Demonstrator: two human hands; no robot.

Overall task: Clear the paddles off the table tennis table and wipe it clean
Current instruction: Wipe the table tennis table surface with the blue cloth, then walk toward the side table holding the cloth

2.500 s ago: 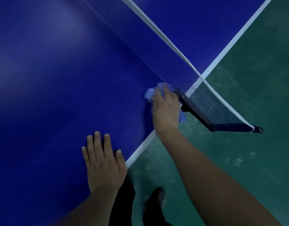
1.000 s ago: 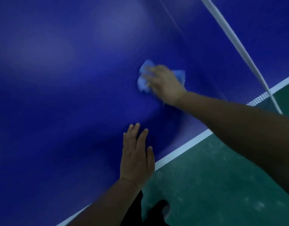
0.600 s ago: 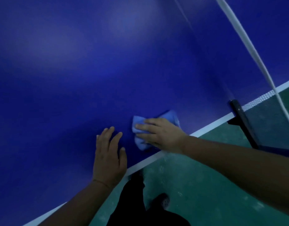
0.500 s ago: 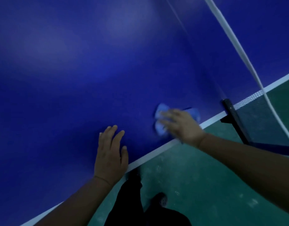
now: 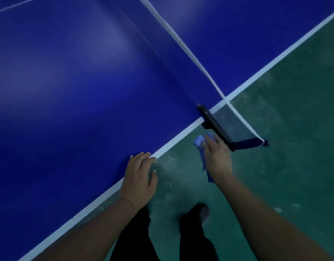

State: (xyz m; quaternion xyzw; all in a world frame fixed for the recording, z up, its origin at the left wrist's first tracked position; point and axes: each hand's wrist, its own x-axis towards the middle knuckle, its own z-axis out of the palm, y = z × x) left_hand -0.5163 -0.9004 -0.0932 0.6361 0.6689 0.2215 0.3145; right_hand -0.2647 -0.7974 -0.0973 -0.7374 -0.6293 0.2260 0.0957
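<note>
A: Start at the right hand. What is it doing?

B: It is off the table, over the green floor, fingers closed around a light blue cloth. The cloth bunches ahead of the fingertips and a tail of it hangs down below the palm, beside the wrist.

A: And the left hand?

B: Flat and open, holding nothing, fingers spread a little. The fingertips lie over the white edge line of the table; the heel of the hand hangs past the edge, above the floor.

A: What is close to the cloth?

B: The black net post, clamped to the table's side, juts out just beyond the right hand's fingers. I cannot tell whether they touch it. The net with its white top band runs from there across the table.

A: Room to move?

B: Plenty. The blue table top on the near side of the net is bare, with soft glare patches and a thin white line at the far left corner of the view. The floor to the right is open, scuffed with pale marks. Below the hands are the person's dark trouser legs and a dark shoe.
</note>
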